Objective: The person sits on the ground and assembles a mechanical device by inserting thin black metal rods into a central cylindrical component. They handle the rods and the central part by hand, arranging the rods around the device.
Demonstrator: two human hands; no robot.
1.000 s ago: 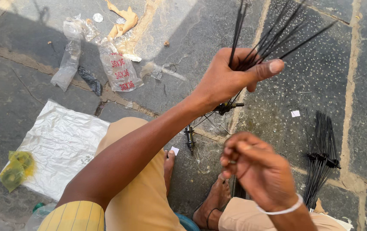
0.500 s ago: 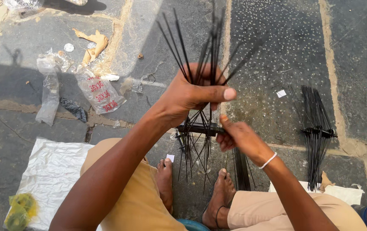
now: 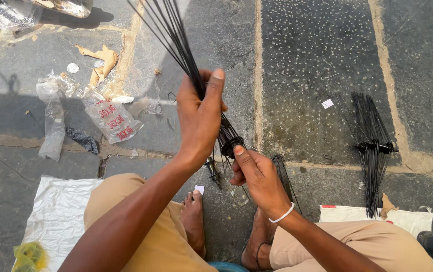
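Spokes (image 3: 176,40), thin and black, fan toward the upper left of the frame from a black hub (image 3: 231,146) near the centre. The left hand (image 3: 201,118) has its grip closed around the gathered spokes just above the hub. The right hand (image 3: 257,174) pinches the hub from below, grip closed. A second spoked hub (image 3: 373,147) lies on the stone floor (image 3: 317,50) at right, well apart.

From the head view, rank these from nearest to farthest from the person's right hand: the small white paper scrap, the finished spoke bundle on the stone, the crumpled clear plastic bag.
Measured from the right hand:
1. Small white paper scrap, up and to its right.
2. Finished spoke bundle, farther right on the paving.
3. Crumpled clear plastic bag, far left.
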